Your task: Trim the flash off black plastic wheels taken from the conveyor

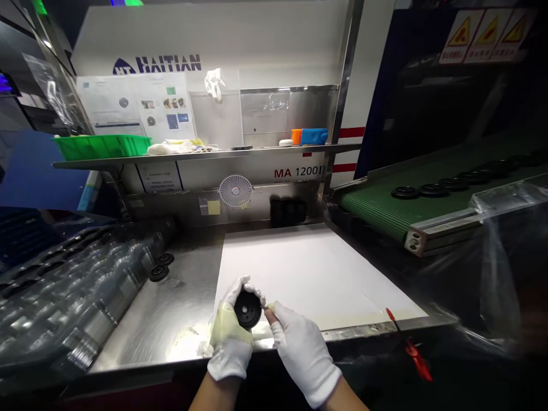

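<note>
Black moulded plastic: one round disc part [248,309], with small holes in its face, held upright at the near edge of the steel worktable [171,319], over the near left corner of the white sheet [308,268].

White cotton gloves on both my hands. My left hand [229,334] is wrapped around the disc part, fingers curled over its top and left rim. My right hand [299,348] is closed in a pinch, fingertips meeting at the disc's right rim; something small and pale shows between them, too small to identify.

Further items, by position:
- Two more black discs [161,267], lying flat on the bare steel towards the table's left side, touching or nearly so.
- Clear plastic trays [72,285], stacked along the left edge of the table.
- Red-handled cutter [409,345], at the near right corner, hanging past the table's front edge.
- Small white fan [236,190], against the back wall under the shelf.
- Steel shelf [257,152] above the back edge, carrying a green tray [103,145] at its left end and orange and blue blocks [310,136] towards its right.
- Green conveyor belt [385,208] beyond the right edge, with a row of black discs [432,189] on it.
</note>
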